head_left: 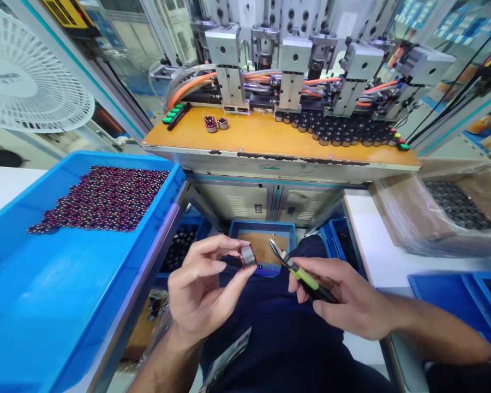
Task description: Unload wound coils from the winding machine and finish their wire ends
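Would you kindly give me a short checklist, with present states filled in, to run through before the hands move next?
1. Ring-shaped part held between the left hand's fingertips: ok.
2. Green-and-black pliers held in the right hand: ok.
3. Pliers' tips apart from the part: ok.
4. Small flaws on the part: cannot tell, too fine to see.
5. Blue tray on the left holding similar-looking parts: ok.

Not a word legible here. Over to the white fan, and across its hub, pale lettering, too blurred to read. Up to the yellow-and-black unit, upper left: dark marks, illegible. Down to the machine's front edge: small green mark, equally unreadable.
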Tool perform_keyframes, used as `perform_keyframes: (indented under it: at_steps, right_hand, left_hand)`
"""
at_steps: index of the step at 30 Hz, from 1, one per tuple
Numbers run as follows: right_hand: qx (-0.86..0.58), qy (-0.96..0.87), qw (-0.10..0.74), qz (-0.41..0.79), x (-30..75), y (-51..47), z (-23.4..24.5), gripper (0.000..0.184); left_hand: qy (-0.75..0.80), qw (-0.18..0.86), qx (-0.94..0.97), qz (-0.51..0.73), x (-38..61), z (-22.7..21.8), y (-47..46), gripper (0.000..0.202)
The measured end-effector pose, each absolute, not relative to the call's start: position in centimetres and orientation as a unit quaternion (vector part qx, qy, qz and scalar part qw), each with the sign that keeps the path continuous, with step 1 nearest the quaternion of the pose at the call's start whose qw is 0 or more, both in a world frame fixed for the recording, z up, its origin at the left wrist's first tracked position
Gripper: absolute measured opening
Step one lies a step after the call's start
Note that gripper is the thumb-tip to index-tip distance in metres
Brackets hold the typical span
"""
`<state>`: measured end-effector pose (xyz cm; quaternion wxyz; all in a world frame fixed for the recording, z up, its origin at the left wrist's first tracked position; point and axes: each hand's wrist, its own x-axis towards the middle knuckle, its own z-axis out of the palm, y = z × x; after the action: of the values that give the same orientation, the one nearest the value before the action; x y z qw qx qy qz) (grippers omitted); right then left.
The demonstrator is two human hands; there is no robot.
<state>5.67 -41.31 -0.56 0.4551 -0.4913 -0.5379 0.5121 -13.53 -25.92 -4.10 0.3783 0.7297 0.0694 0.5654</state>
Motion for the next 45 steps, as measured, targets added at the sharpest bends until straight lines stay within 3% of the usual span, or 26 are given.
perform_keyframes:
  at_steps: [3, 16, 26, 32, 38, 42, 45]
  right_hand:
    - [-0.486, -0.54, 0.456, 0.514, 5.6, -41.4, 0.0, 0.063]
    - [-0.454, -0.546, 0.45, 0.541, 5.0, -41.0, -0.1, 0.065]
    - [-0.466, -0.535, 0.43, 0.558, 4.9, -40.8, -0.1, 0.054]
    - [-0.508, -0.516, 0.4, 0.561, 4.8, -40.5, 0.2, 0.025]
    - [-0.55, -0.494, 0.395, 0.546, 5.2, -39.5, 0.0, 0.017]
    - [-0.555, -0.519, 0.391, 0.519, 5.7, -38.7, -0.6, 0.019]
    - [-0.569, -0.619, 0.355, 0.409, 6.8, -37.0, -0.2, 0.032]
  left_hand:
    - [0.065, 0.379, 0.726, 0.57, -13.3, -4.3, -25.9, 0.071]
    - [0.05, 0.394, 0.73, 0.556, -13.7, -4.5, -26.3, 0.079]
    - [0.072, 0.396, 0.725, 0.559, -13.7, -4.6, -26.4, 0.07]
    - [0.067, 0.396, 0.726, 0.558, -13.8, -4.7, -26.3, 0.071]
    - [0.101, 0.404, 0.728, 0.545, -14.0, -4.9, -26.5, 0.07]
    - [0.15, 0.389, 0.746, 0.519, -14.6, -4.9, -26.2, 0.057]
    - [0.207, 0.543, 0.672, 0.46, -15.2, -5.7, -25.5, 0.03]
